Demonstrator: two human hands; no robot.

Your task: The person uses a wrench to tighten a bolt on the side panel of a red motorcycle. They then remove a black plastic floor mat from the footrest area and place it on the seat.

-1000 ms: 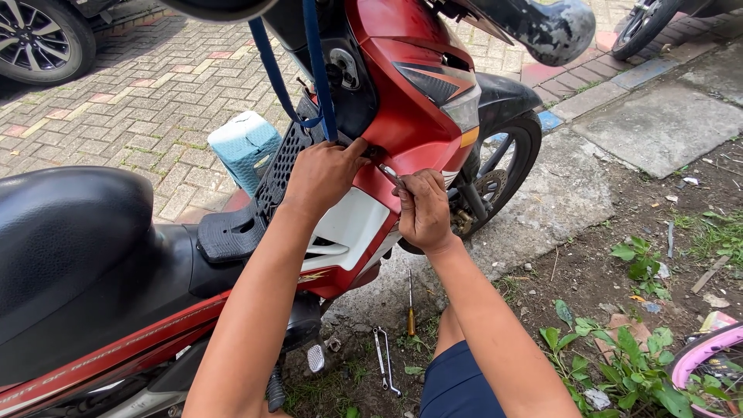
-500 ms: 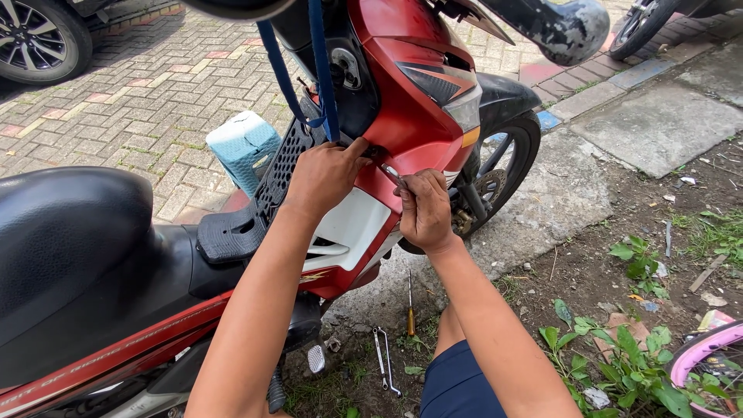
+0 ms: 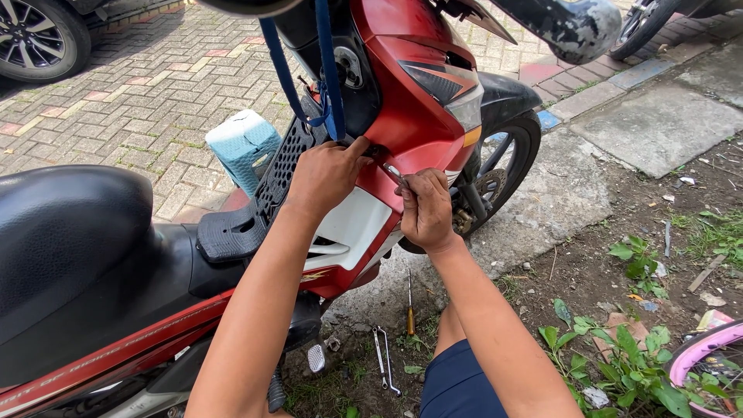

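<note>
A red motorbike with a black seat stands across the left of the view. My left hand presses on the seam between the red front panel and the black inner panel. My right hand grips a slim metal tool whose tip meets the same seam, close to my left fingers. A white side panel lies just under both hands.
A screwdriver and two spanners lie on the ground below the bike. The front wheel rests by a concrete slab. A blue strap hangs from above. A car wheel is at top left, and weeds grow at right.
Both hands stay at the panel seam; only the view has shifted slightly. No real movement of the tool shows.
</note>
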